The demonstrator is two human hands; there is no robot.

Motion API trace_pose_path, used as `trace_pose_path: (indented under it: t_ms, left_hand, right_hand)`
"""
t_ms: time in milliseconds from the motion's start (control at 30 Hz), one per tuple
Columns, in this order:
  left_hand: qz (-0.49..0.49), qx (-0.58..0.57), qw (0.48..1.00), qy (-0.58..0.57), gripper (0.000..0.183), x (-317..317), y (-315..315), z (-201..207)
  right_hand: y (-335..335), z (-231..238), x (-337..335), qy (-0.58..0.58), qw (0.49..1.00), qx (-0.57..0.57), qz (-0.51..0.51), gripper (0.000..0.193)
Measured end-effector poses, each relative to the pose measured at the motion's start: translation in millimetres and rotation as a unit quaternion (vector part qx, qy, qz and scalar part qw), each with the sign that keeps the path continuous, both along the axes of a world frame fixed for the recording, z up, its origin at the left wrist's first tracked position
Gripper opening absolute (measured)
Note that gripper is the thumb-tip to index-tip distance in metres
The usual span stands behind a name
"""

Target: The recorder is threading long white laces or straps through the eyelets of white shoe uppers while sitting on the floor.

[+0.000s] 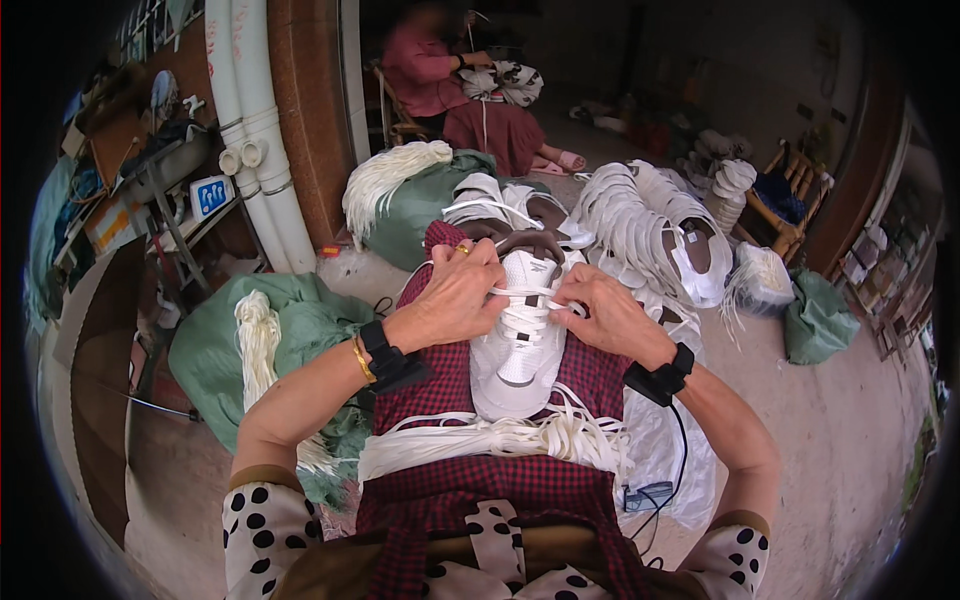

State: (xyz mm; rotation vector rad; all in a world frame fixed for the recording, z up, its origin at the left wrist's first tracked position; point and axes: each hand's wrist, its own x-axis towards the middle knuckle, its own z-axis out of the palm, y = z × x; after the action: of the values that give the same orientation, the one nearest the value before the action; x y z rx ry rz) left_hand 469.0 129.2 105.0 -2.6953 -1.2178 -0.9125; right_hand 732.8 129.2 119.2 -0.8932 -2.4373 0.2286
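Note:
A white sneaker (513, 384) with a brown lining rests on my lap, its toe toward me. White shoelace (524, 318) crosses its tongue in several rows. My left hand (452, 292), closed in a pinch, grips the lace at the upper left eyelets. On the opposite side my right hand (605, 312) pinches the lace near the upper right eyelets. A stretch of lace runs between the two hands over the tongue. Across my checked apron (470, 490), just below the toe, lies a thick bundle of loose white laces (480, 437).
Rows of white shoes (625, 215) stand beyond my lap to the right. Green sacks (225, 335) with lace bundles lie at left and ahead. A seated person (430, 75) handles a black-and-white item farther back. White pipes (260, 130) rise at left; a wooden chair (795, 200) stands at right.

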Motion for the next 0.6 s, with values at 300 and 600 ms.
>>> trace_pose_path:
  t_ms: [300, 600]
  left_hand:
    - [0.007, -0.333, 0.932, 0.143, 0.042, -10.2, 18.2, 34.4]
    - [-0.092, -0.313, 0.929, -0.177, 0.018, -31.0, 24.6, 21.7]
  right_hand:
    - [0.3, 0.3, 7.7, -0.055, 0.997, -0.039, -0.028, 0.020]
    - [0.0, 2.5, 19.8, 0.153, 0.983, -0.097, -0.017, 0.024]
